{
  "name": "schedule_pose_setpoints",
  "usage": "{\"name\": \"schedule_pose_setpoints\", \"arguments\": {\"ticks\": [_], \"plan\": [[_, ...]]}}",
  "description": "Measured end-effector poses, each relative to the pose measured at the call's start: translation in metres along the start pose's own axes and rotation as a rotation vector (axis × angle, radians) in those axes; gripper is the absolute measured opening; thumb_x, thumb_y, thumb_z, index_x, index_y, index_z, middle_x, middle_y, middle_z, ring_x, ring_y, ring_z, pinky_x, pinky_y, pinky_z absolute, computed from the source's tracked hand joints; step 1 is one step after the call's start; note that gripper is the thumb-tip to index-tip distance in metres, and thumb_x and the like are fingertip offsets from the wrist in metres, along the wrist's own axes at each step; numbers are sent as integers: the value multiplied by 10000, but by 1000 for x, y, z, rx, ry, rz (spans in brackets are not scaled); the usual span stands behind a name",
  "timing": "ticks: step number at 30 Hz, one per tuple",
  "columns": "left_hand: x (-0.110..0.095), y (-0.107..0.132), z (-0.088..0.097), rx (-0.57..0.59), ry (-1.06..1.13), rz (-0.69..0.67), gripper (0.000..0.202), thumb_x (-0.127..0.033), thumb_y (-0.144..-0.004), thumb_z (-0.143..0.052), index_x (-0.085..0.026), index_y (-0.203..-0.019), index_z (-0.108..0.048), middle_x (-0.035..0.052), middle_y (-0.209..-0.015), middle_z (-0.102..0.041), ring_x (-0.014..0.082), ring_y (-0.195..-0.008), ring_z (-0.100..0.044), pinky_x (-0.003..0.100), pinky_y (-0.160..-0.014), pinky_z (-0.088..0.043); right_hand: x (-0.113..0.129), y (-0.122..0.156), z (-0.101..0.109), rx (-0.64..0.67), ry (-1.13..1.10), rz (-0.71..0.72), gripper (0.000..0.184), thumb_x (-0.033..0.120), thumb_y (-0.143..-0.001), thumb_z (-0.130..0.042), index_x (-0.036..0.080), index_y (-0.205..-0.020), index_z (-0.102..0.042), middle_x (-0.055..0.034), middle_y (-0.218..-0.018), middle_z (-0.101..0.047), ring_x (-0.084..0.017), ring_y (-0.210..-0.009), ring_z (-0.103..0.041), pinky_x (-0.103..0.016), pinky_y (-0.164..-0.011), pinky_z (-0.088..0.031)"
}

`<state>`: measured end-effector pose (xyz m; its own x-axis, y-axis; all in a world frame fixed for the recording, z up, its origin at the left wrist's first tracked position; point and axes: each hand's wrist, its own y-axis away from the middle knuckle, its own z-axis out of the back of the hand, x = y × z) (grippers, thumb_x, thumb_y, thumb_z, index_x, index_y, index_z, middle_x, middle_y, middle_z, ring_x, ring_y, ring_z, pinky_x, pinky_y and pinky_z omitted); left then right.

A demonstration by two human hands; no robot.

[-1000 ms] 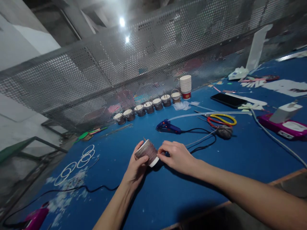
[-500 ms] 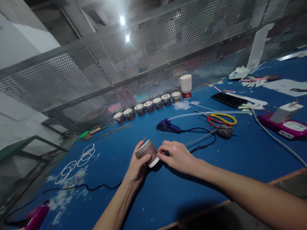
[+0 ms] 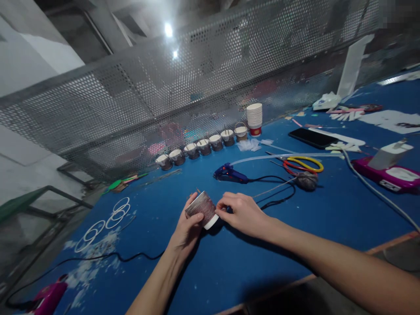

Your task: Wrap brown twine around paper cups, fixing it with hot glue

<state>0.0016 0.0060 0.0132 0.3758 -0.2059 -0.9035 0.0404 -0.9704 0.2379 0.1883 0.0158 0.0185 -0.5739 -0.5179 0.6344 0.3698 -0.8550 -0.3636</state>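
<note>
My left hand is wrapped round a paper cup wound with grey-brown yarn, leaving a white band bare at one end. The cup is tilted above the blue table. At its right side my right hand pinches the yarn close to the wound surface. From there the strand runs right to a dark grey yarn ball. Beyond the hands lies a blue hot glue gun.
Several wrapped cups line the mesh panel, beside stacked paper cups. Scissors, a phone and a magenta power strip lie right. White rings and a black cable lie left.
My left thumb has shifted slightly on the yarn-wound cup. My right hand keeps its pinch at nearly the same spot, and the other objects stay put.
</note>
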Motion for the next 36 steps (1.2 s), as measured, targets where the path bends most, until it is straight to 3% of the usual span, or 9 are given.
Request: {"name": "schedule_pose_setpoints", "arguments": {"ticks": [5,14,21,26,30,34,36], "plan": [[2,0,1,49,-1,-10,799,-192,-509,-866,-229,-1246,-562,79,-1119,-722,248,-1035,-659,368,-951,-465,0,1,1,7,-12,-12,96,189,-875,-635,188,-832,-721,-9,-784,-680,-137,-700,-598,-253,-672,-369],[1,2,-6,-11,3,-41,874,-141,-459,-886,-240,-1258,-546,26,-961,-749,202,-855,-694,361,-879,-509,2,1,0,21,-20,-27,78,190,-857,-651,187,-818,-718,-11,-791,-681,-145,-716,-603,-261,-685,-374],[0,-3,1,20,29,-55,737,-136,-533,-849,-204,-1214,-575,57,-1022,-738,187,-871,-691,314,-831,-523,0,0,5,3,-168,-26,139,226,-884,-606,180,-827,-724,-15,-796,-666,-135,-706,-586,-247,-659,-392],[-2,0,-1,19,14,-45,771,-131,-528,-842,-256,-1233,-554,43,-1039,-724,211,-888,-687,336,-779,-545,1,0,8,33,-170,-4,136,178,-844,-613,173,-917,-727,-24,-832,-661,-126,-670,-567,-242,-637,-399],[-5,0,-2,-21,-17,-112,751,-137,-470,-864,-244,-1156,-577,37,-1013,-716,205,-860,-679,306,-728,-546,15,7,22,211,-186,52,172,140,-836,-610,164,-961,-726,-38,-848,-690,-142,-711,-612,-241,-679,-436],[-7,-1,0,-42,-32,-194,688,-164,-492,-857,-252,-1122,-594,28,-1000,-707,206,-876,-669,310,-745,-541,27,18,49,507,-155,144,248,213,-889,-605,155,-1116,-684,-92,-1105,-704,-215,-979,-651,-294,-861,-452],[-7,-1,2,-44,-28,-202,699,-171,-508,-853,-268,-1146,-587,22,-1005,-706,207,-890,-669,314,-770,-538,23,19,62,551,-101,122,290,265,-913,-585,176,-1180,-654,-94,-1168,-690,-238,-1039,-643,-319,-897,-449]]}}
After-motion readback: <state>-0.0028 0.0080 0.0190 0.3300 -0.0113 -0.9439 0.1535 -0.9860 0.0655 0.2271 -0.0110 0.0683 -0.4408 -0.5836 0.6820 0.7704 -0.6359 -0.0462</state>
